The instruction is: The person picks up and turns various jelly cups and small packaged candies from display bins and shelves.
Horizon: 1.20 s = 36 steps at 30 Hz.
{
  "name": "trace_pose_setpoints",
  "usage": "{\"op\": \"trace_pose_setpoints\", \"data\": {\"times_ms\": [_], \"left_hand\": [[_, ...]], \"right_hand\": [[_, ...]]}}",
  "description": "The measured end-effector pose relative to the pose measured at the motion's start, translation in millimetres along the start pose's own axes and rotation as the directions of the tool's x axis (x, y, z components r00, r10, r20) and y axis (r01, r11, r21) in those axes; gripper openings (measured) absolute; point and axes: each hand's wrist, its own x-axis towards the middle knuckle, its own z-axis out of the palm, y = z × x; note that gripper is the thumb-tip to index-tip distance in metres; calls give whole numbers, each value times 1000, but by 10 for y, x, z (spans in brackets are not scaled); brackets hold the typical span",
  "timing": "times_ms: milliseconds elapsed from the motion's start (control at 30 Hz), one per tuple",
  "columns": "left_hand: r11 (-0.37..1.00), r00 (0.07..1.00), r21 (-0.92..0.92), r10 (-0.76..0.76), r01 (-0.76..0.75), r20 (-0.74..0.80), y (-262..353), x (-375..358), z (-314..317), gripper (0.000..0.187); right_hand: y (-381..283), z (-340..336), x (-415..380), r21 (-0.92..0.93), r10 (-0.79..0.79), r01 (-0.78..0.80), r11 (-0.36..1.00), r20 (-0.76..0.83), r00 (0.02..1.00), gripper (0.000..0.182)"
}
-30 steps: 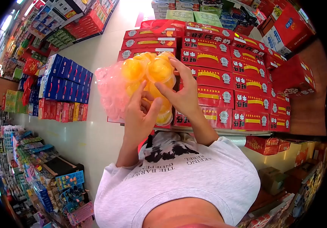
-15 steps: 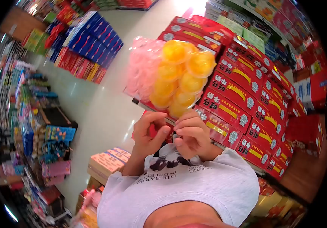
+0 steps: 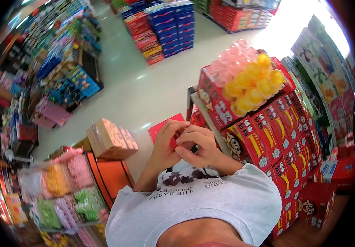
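Observation:
In front of my chest, my left hand [image 3: 170, 142] and my right hand [image 3: 199, 146] are together, with curled fingers meeting at the tips. Whatever lies between the fingers, if anything, is too small or hidden to make out. Beyond them, to the upper right, clear packs of pink balls [image 3: 231, 61] and yellow-orange balls [image 3: 253, 87] rest on stacked red cartons [image 3: 264, 136]. Neither hand touches the packs or the cartons.
A brown carton [image 3: 110, 140] stands left of my hands. Nearer on the left is a bin of bagged pink, yellow and green items [image 3: 58, 181]. Blue boxes [image 3: 171, 29] are stacked across the floor [image 3: 132, 88], and shelves of goods line the far left.
The view has turned: the ball packs and red cartons now sit farther right, and the bin at lower left shows more. My hands have come closer together, their fingers now meeting.

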Motion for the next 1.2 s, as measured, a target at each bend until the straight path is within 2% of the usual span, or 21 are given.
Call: {"op": "trace_pose_setpoints", "data": {"times_ms": [100,167,233,300,333,433,500,567,600,667,700,733,767,867,900,967,1000,1067,1200], "left_hand": [[986,999,158,-44,46,-21,237,-520,-335,46],[978,991,164,-117,125,-59,369,-943,-527,46],[965,976,157,-196,210,-99,435,-1384,-611,45],[968,993,248,-13,43,-120,382,-1868,-649,41],[959,989,282,31,10,-141,397,-2099,-666,41],[966,947,221,-62,137,-316,540,-2847,-692,40],[960,850,40,-226,278,-475,644,-3337,-662,39],[931,707,-161,-355,328,-612,682,-3779,-591,38],[915,629,-249,-400,319,-667,676,-3977,-552,38],[893,478,-361,-449,270,-755,660,-4337,-472,37],[888,401,-393,-458,237,-793,658,-4488,-431,37],[883,332,-418,-467,213,-819,678,-4620,-401,37],[889,276,-414,-455,195,-846,709,-4747,-387,37],[904,111,-391,-412,172,-904,852,-5079,-342,37],[909,69,-379,-395,172,-916,876,-5178,-348,37],[917,-18,-356,-359,180,-933,943,-5370,-384,36],[919,-53,-346,-343,188,-938,981,-5458,-411,36],[920,-123,-329,-309,214,-943,1055,-5656,-498,36],[905,-224,-302,-242,300,-944,1259,-6065,-844,36]], "right_hand": [[-262,512,-171,84,33,-45,995,131,991,22],[-473,807,-312,98,70,-97,990,247,967,22],[-624,1060,-442,158,38,-97,983,338,940,23],[-772,1338,-591,224,3,-107,969,418,909,24],[-854,1485,-671,235,26,-159,959,484,875,21],[-1157,1924,-890,268,11,-236,934,639,769,19],[-1367,2192,-1019,284,-32,-258,923,726,686,18],[-1516,2471,-1117,340,-162,-215,915,801,576,27],[-1576,2619,-1183,367,-198,-227,902,819,538,27],[-1678,2905,-1327,320,-274,-83,944,897,345,31],[-1760,3060,-1386,359,-317,-95,928,899,302,31],[-1846,3205,-1443,353,-325,-133,926,926,192,33],[-1934,3340,-1508,342,-333,-167,925,939,79,35],[-2200,3707,-1702,504,-521,-187,843,852,-54,33],[-2267,3826,-1780,521,-545,-208,828,834,-80,33],[-2370,4071,-1915,572,-599,-177,801,774,-207,33],[-2421,4217,-1964,585,-617,-195,787,755,-223,33],[-2529,4516,-2041,609,-643,-216,763,686,-340,34],[-2733,5066,-2213,628,-688,-281,726,653,-316,36]]}}
